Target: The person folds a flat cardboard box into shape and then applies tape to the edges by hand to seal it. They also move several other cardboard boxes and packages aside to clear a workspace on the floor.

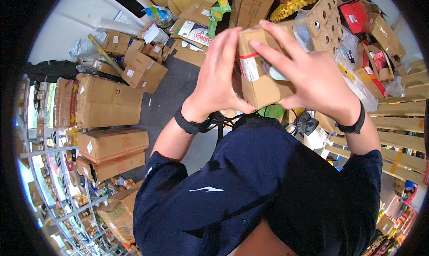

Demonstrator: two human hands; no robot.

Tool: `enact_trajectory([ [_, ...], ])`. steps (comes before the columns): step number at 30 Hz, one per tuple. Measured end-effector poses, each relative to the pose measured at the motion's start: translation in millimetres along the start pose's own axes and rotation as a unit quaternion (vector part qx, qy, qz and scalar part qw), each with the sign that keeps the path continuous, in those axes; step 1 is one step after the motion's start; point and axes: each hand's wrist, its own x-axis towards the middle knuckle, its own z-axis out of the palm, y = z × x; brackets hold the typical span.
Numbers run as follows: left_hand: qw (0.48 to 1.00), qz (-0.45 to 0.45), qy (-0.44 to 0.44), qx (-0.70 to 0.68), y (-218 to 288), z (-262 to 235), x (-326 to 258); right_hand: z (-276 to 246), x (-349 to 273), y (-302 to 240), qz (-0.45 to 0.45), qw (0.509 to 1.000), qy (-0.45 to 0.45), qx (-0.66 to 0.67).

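Note:
A small brown cardboard box [261,90] is raised in front of my chest, gripped between both hands. It has a white label with a red stripe on one side. My left hand [218,73] presses along the box's left side, fingers up and thumb at its lower edge. Across the top and right side spread the fingers of my right hand [308,73], its thumb near the bottom. A pale patch shows on the box under the right fingers, partly covered. Both wrists wear dark bands.
Large cardboard boxes [109,102] are stacked at left, beside metal shelving [67,151] with many small goods. Smaller cartons [142,67] and flattened cardboard lie at the far side. Wooden slats [397,124] run along the right. Grey floor [163,93] shows between the piles.

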Motion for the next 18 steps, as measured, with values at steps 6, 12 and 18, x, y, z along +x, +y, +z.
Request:
enact_trajectory([
  [6,0.977,-0.119,0.158,-0.080,-12.5,3.1,-19.0,7.5,-24.0,-9.9,0.165,0.888,0.197,0.381],
  [12,0.972,-0.084,0.208,-0.071,-2.8,3.0,-22.2,11.7,-11.8,-24.1,0.106,0.892,0.149,0.415],
  [18,0.979,-0.095,0.178,-0.001,8.6,-4.0,-20.7,6.6,-3.6,-44.3,0.135,0.833,0.128,0.521],
])
